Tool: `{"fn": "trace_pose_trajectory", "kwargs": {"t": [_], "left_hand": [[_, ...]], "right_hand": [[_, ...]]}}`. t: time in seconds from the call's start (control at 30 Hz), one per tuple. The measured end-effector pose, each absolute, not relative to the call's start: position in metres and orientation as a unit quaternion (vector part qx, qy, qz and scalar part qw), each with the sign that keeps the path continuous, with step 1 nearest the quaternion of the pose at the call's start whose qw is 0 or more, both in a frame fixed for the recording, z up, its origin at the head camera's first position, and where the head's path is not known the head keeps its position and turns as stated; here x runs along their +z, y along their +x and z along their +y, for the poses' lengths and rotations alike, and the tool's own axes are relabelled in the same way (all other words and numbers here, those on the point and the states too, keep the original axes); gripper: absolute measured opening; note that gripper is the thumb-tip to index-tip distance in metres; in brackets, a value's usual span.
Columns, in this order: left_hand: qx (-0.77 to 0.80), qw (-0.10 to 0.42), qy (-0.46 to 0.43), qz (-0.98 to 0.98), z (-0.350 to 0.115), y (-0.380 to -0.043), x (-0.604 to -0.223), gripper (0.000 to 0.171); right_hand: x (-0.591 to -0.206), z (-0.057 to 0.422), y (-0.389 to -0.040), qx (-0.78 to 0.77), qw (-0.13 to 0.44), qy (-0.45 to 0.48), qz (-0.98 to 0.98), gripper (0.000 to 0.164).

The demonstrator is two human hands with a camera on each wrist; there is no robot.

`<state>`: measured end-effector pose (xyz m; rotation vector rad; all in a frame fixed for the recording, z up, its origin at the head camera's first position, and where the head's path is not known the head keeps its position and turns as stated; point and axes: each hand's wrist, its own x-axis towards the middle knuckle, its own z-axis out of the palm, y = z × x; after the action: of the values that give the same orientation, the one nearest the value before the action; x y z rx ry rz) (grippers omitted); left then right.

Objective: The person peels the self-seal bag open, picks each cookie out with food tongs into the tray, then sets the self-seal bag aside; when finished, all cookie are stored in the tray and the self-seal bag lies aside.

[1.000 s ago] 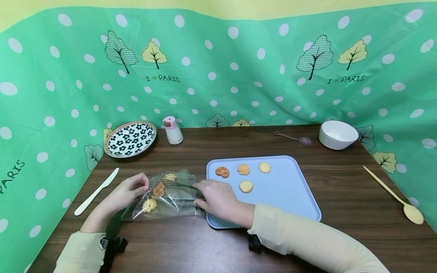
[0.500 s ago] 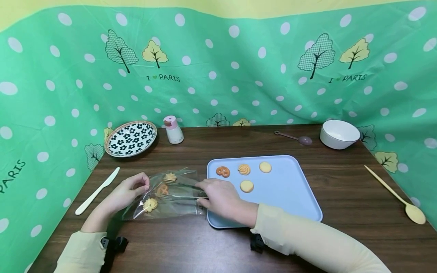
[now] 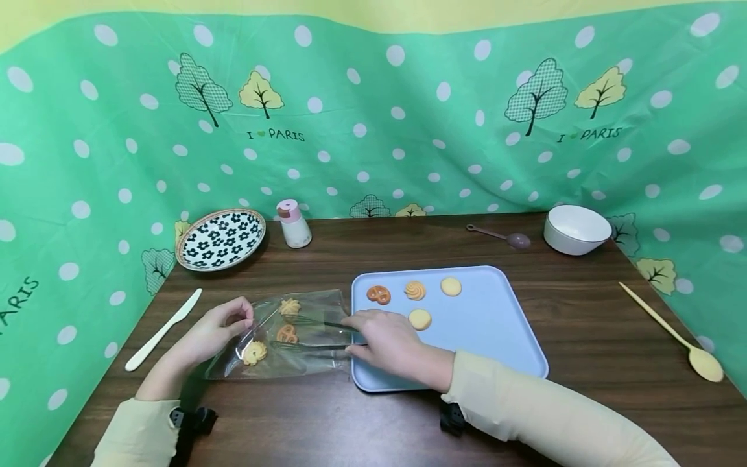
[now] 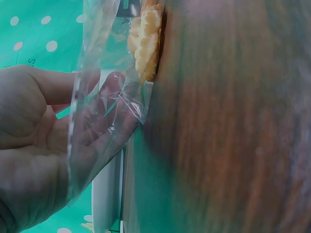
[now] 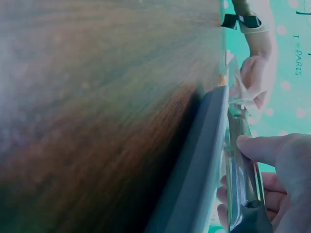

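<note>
My left hand [image 3: 216, 331] pinches the left edge of a clear plastic bag [image 3: 315, 364] lying on the table; in the left wrist view the film covers part of the fingers [image 4: 114, 82]. Inside the bag are a pretzel-shaped cookie [image 3: 286, 334] and two ruffled cookies, one upper [image 3: 289, 307] and one lower [image 3: 254, 353]. My right hand [image 3: 388, 340], over the left side of a light blue tray [image 3: 490, 344], grips metal tongs [image 5: 248, 182]. The tongs' arms stand apart and reach into the bag, their tips around the pretzel-shaped cookie.
Several cookies [image 3: 419, 319] sit on the tray. A white knife [image 3: 163, 331] lies at left. Behind stand a flower-patterned plate [image 3: 222, 240], a pink-capped shaker [image 3: 294, 224] and a white bowl [image 3: 576, 231]. A purple spoon [image 3: 517, 240] and a wooden spoon [image 3: 671, 331] lie at right.
My right hand has drawn back slightly to the right with the tongs. The pretzel-shaped cookie has shifted right inside the bag. My left hand stays at the bag's edge.
</note>
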<state>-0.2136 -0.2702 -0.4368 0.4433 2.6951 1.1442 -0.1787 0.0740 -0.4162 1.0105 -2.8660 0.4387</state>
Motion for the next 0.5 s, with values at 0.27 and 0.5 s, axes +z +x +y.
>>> {"fn": "trace_pose_trajectory", "kwargs": {"t": [0.27,0.5], "left_hand": [[0.381,0.089,0.151,0.908,-0.271,-0.214,-0.438,0.002],[0.381,0.091,0.152,0.907,-0.272,-0.216,-0.438,0.009]], "right_hand": [[-0.415,0.076,-0.181,0.149,0.038,0.328,-0.932,0.041],[-0.412,0.090,-0.179,0.172,0.048,0.320,-0.930,0.042]]}}
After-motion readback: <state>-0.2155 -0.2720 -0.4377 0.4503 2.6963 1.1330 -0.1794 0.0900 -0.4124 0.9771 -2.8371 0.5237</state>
